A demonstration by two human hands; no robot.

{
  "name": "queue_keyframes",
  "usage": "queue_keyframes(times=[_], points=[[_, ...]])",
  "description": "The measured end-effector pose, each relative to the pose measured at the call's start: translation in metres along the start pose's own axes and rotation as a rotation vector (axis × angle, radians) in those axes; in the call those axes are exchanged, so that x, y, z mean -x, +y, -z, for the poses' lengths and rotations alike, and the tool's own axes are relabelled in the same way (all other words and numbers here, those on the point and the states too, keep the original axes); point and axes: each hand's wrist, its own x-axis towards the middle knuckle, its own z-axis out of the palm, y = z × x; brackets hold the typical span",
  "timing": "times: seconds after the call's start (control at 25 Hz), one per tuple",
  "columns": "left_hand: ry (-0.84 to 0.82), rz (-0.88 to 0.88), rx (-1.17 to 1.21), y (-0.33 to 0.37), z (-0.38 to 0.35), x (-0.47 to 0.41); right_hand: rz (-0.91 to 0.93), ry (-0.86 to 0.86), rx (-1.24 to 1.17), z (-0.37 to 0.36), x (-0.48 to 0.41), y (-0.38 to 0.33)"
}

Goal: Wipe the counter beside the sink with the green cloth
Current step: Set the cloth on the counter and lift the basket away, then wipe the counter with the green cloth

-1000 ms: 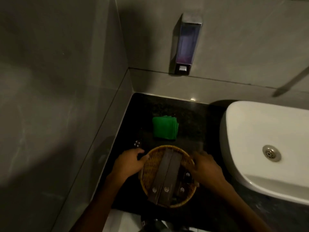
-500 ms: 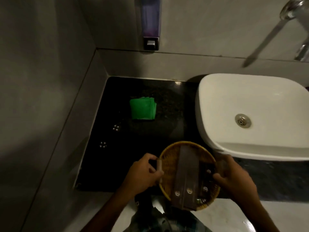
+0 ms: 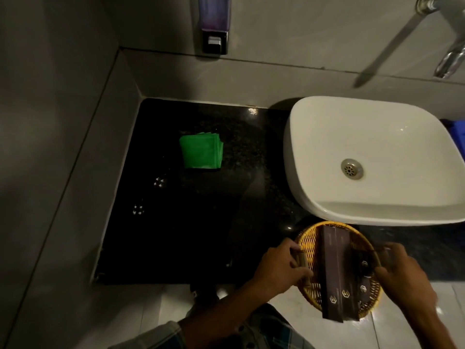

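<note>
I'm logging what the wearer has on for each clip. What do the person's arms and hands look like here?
Both hands, left hand and right hand, are bare: no gloves, and no rings or watch that I can make out. The forearms are bare too. A plaid sleeve, seemingly pushed up, shows on the left arm. The dim light hides its colours.

Counts: 1 green cloth [image 3: 201,151], folded. 1 sink [image 3: 392,212], 1 drain [image 3: 351,169]. 1 basket [image 3: 310,244], 2 long dark boxes [image 3: 337,273] across it, plus smaller dark items, number unclear. 1 soap dispenser [image 3: 214,23]. 1 tap [image 3: 450,61]. 2 hands: left [image 3: 279,267], right [image 3: 405,278].
</note>
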Motion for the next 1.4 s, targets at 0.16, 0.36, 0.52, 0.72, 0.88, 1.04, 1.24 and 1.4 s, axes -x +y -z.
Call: queue_keyframes(times=[0.16,0.36,0.52,0.72,0.88,1.04,1.24,1.4], points=[[0.143,-0.147,-0.21,-0.013,0.042,0.002,0.218,0.198,0.103,0.019,0.023,-0.029],[0.642,-0.323,-0.627,-0.073,0.141,0.018,1.063,0.272,-0.227,-0.023,0.05,-0.218],[0.577,-0.299,-0.971,-0.142,0.19,0.054,1.221,0.197,0.036,-0.093,0.023,-0.385],[0.532,-0.284,-1.022,-0.15,0.207,0.049,1.099,0.314,0.231,-0.142,-0.043,-0.411],[0.629,-0.163,-0.921,-0.159,0.203,0.053,1.026,0.245,0.077,-0.184,0.025,-0.309],[0.63,-0.165,-0.927,-0.167,0.201,0.049,0.945,0.213,0.199,-0.215,0.09,-0.173],[0.625,-0.172,-0.907,-0.16,0.202,0.046,0.579,0.293,0.081,-0.133,-0.036,-0.228],[0.63,-0.169,-0.919,-0.158,0.202,0.048,0.647,0.316,0.053,-0.15,-0.024,-0.26]])
